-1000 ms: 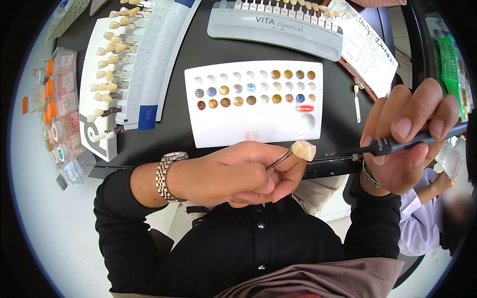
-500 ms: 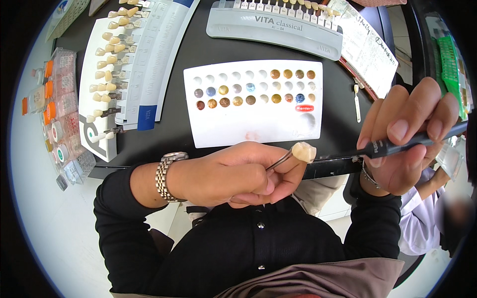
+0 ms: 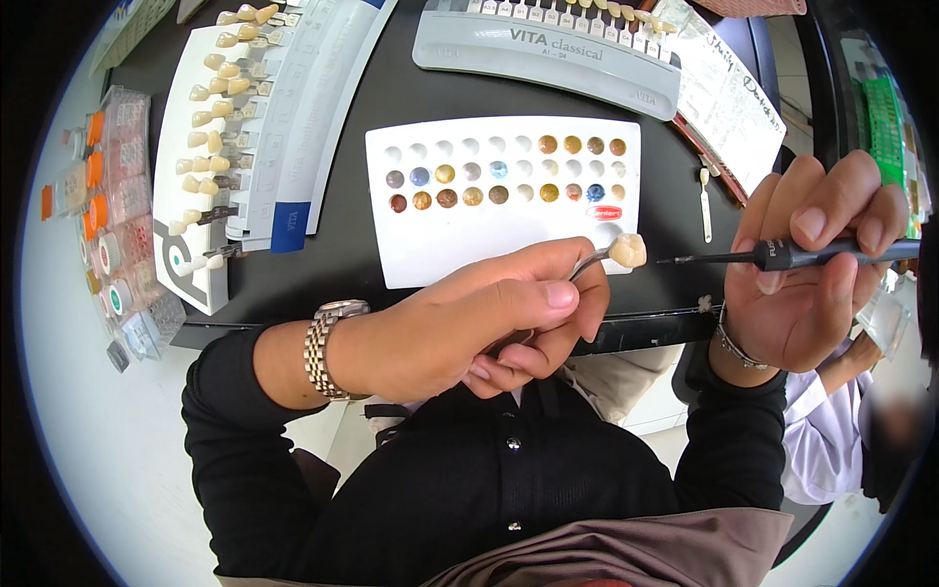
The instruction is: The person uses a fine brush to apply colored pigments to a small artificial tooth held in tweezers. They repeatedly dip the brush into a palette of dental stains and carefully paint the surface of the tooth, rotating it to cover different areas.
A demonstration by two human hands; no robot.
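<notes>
My left hand is closed around slim metal tweezers, its thumb pressed along them. At their tip sits a cream-coloured dental crown, chewing surface partly in view. My right hand grips a dark-handled fine brush between thumb and fingers. Its thin dark tip points left at the crown, with a small gap between. Behind the crown lies a white stain palette with rows of round wells, several filled with brown, yellow, blue and grey colours.
A tooth shade guide stands at the left, another at the back. One loose shade tab lies right of the palette, near a written sheet. Small orange-lidded jars line the far left. Another person's sleeve shows at the right.
The crown has risen and shifted right as my left hand turned and its thumb came forward. My right hand has moved right, and the brush tip, earlier beside the crown, is now apart from it.
</notes>
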